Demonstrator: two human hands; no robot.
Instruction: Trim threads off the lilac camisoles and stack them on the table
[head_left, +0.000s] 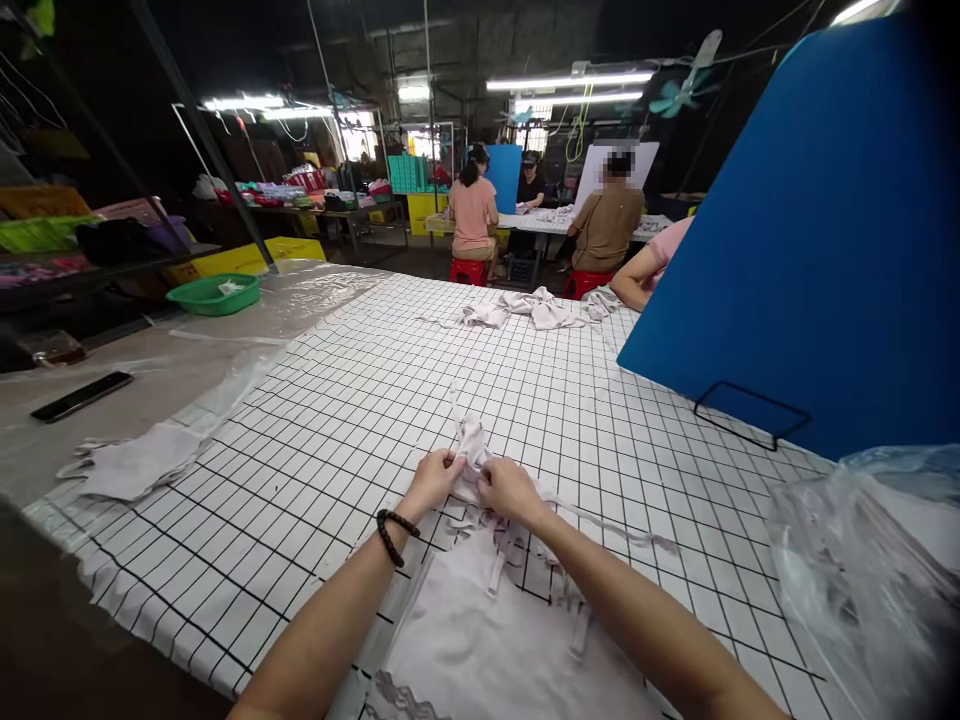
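My left hand (pixel 433 480) and my right hand (pixel 507 489) meet over a pale lilac garment (pixel 480 640) that lies on the black-and-white grid tablecloth (pixel 360 400). Both hands pinch the bunched upper part of the garment (pixel 471 440), fingers closed on the cloth and its thin straps. A strap (pixel 615 528) trails off to the right across the grid. A dark bead bracelet (pixel 393 533) circles my left wrist. Lace trim shows at the garment's lower edge near me.
A blue board (pixel 825 230) on a wire stand rises at the right, with a clear plastic bag (pixel 870 570) below it. More lilac garments (pixel 536 308) lie far across the table, another pile (pixel 139 462) at left. A phone (pixel 81 396) and green basin (pixel 214 293) sit at left. People sit working behind.
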